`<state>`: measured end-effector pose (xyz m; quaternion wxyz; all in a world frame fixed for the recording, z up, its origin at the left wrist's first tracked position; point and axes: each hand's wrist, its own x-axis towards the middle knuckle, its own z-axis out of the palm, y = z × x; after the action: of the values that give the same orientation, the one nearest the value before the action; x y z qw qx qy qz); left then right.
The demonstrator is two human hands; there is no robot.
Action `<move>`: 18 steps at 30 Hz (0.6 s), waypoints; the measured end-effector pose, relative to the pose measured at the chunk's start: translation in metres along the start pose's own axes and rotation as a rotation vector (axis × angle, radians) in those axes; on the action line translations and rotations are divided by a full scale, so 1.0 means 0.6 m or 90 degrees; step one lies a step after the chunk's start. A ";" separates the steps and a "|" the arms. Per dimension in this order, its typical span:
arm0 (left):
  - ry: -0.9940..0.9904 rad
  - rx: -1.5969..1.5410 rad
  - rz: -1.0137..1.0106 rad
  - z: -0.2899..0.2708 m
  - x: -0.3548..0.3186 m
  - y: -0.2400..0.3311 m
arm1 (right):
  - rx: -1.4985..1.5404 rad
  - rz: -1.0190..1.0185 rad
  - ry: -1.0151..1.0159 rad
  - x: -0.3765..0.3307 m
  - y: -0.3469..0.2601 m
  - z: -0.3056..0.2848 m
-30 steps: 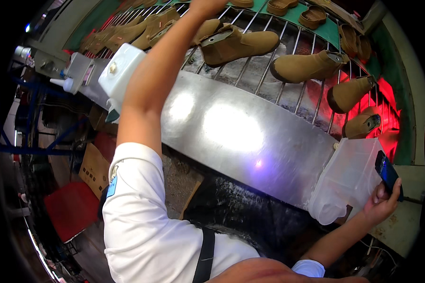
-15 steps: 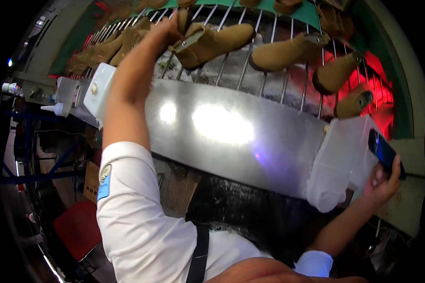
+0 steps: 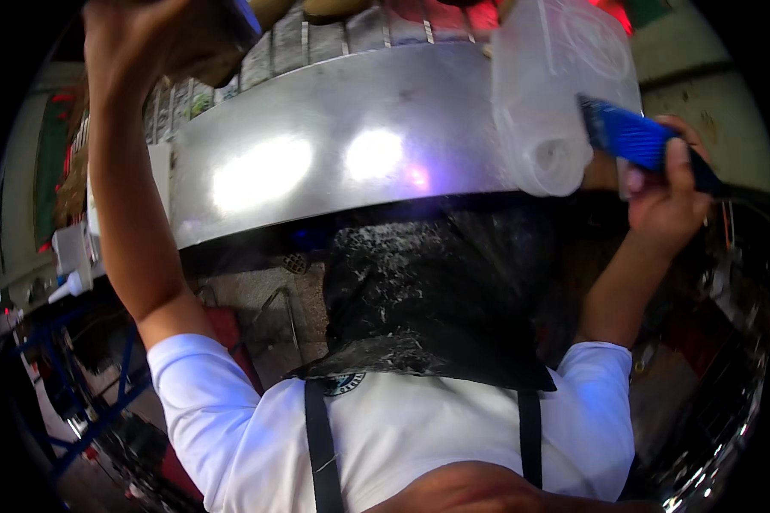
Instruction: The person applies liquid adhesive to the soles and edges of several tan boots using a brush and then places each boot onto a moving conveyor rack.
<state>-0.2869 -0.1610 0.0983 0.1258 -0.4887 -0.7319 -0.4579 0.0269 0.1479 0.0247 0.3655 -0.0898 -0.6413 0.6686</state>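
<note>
At the top left, my left hand (image 3: 133, 38) is closed on a tan-brown boot (image 3: 201, 60), blurred and partly cut off by the picture's edge. The boot hangs near the rack bars, over the left end of the metal ledge. On the right, my right hand (image 3: 672, 192) grips a flat blue-and-black brush (image 3: 633, 137). Its dark end points left, in front of a translucent plastic container (image 3: 522, 103). My thumb and fingers wrap round the other end.
A shiny metal ledge (image 3: 316, 171) spans in front of me, with metal bars (image 3: 306, 43) behind it. More tan footwear (image 3: 334, 8) shows at the top edge. A white nozzle bottle (image 3: 64, 286) stands far left. My black apron (image 3: 428, 291) hangs below.
My left hand has drawn back from the rack with the boot. My right hand has risen with the brush, which now shows its blue side. The view has shifted downward and turned.
</note>
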 end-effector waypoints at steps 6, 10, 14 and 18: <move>0.082 -0.208 0.011 0.102 -0.145 0.036 | -0.258 0.213 -0.041 -0.061 0.036 -0.016; 0.052 -0.231 -0.052 0.187 -0.167 0.026 | -0.555 0.011 -0.113 -0.083 0.070 -0.030; 0.043 -0.251 -0.032 0.194 -0.166 0.019 | -0.374 0.227 -0.028 -0.083 0.076 -0.013; -0.010 -0.316 -0.083 0.174 -0.172 -0.014 | -0.439 0.081 -0.104 -0.073 0.094 -0.028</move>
<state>-0.2156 -0.1410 -0.0286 -0.0332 -0.4601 -0.6280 -0.6268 0.0475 0.1397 -0.0452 0.2189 -0.1934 -0.8495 0.4393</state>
